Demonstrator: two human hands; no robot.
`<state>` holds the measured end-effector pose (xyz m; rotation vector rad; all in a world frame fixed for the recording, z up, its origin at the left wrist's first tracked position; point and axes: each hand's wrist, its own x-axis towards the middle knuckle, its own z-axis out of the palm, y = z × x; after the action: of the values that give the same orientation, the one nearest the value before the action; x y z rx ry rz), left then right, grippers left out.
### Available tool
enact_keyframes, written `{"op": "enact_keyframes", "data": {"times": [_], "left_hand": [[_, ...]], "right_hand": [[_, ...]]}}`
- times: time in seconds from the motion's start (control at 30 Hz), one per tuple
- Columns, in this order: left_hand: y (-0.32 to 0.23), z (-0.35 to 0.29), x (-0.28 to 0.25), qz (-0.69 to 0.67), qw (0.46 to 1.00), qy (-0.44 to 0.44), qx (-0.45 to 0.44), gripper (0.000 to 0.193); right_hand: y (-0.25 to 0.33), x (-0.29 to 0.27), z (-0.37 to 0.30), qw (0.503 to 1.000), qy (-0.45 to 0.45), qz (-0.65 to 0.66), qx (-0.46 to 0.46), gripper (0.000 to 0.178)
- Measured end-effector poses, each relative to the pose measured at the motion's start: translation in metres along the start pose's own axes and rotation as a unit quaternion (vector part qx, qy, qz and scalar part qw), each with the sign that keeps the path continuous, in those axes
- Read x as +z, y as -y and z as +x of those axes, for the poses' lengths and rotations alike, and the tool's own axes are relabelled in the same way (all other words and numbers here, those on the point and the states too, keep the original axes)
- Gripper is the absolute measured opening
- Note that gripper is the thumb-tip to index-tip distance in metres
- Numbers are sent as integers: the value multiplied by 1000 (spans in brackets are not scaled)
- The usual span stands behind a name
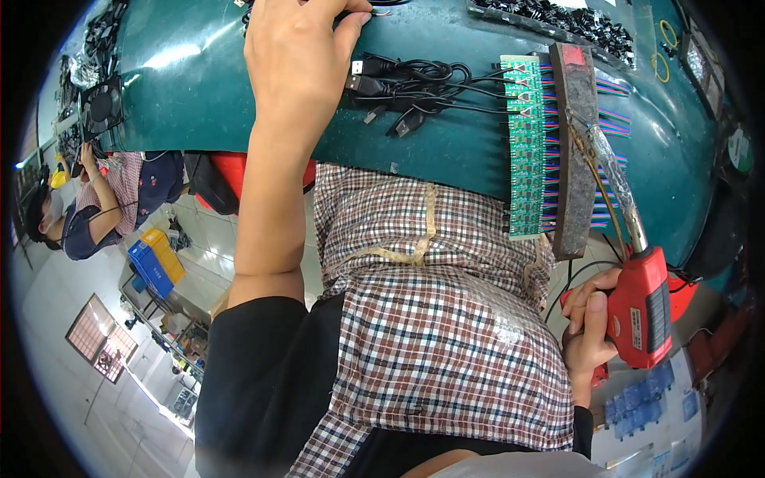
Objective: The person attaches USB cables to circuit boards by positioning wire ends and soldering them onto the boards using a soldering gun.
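At the top of the head view my left hand (299, 52) reaches over the green table, finger and thumb closed on a thin cable (382, 13) with bare coloured wire ends; part of the grip is cut off. My right hand (590, 323), low on the right, is wrapped round a red soldering gun (642, 311). The gun's metal barrel (617, 179) points up toward a dark weight bar (575, 159). That bar lies across coloured wires beside a row of green circuit boards (524, 167). Black USB cables (422, 84) run to the upper boards.
A tray of small black parts (574, 24) stands at the far right of the green table (199, 95). Yellow rings (663, 68) lie beyond it. A small black fan (102, 103) sits at the left edge. Another person (103, 199) works at the left, near blue and yellow crates (155, 263).
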<state>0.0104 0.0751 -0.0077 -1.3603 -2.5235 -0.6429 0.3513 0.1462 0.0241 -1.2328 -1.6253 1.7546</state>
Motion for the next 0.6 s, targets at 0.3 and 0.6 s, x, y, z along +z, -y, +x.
{"op": "enact_keyframes", "data": {"times": [0.3, 0.6], "left_hand": [[-42, 4, -28, -174, 980, -18, -91, 9], [-57, -14, 1, -229, 948, 147, 165, 13]], "right_hand": [[11, 2, -3, 998, -27, -20, 56, 21], [1, -5, -4, 1000, 11, -23, -17, 18]]}}
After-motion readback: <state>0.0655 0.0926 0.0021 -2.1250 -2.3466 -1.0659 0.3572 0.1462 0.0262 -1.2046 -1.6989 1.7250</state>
